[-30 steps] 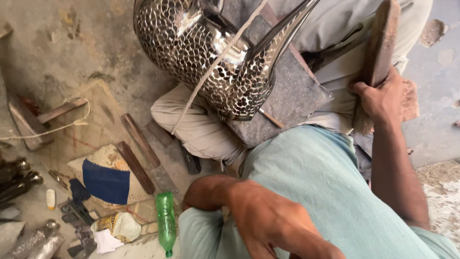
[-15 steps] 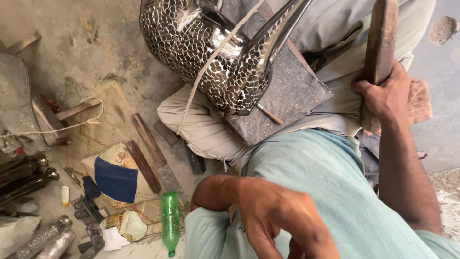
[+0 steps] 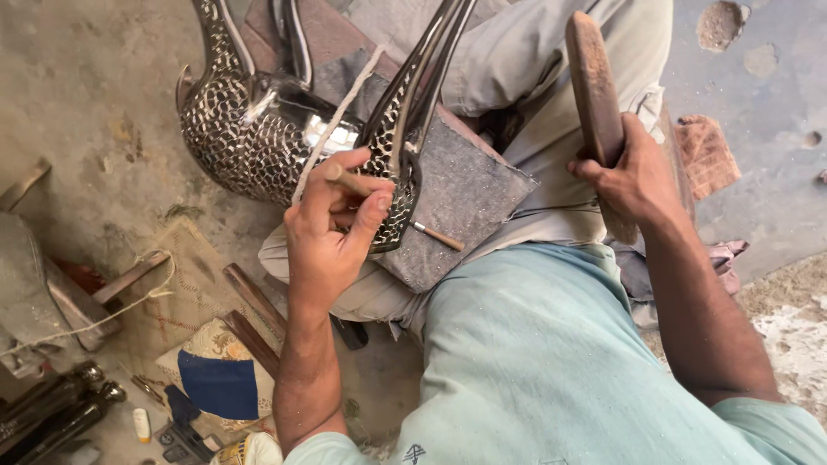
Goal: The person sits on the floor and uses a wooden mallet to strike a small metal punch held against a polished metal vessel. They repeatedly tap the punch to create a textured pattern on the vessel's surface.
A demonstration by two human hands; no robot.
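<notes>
— What's the left hand [image 3: 332,232] doing?

— It pinches a thin wooden-handled punch [image 3: 349,181] against the patterned metal vessel [image 3: 258,138], which rests on a grey pad [image 3: 457,202] across the lap, at about eleven o'clock from the hand.

— And the right hand [image 3: 633,176]?

— Its fist is wrapped round a wooden mallet [image 3: 594,95] that stands upright at about one o'clock, well apart from the vessel.

— Anything on the floor?

— At seven o'clock, dark wooden sticks [image 3: 254,319] and a folded blue cloth [image 3: 220,387]. A white cord [image 3: 336,116] crosses the vessel.
</notes>
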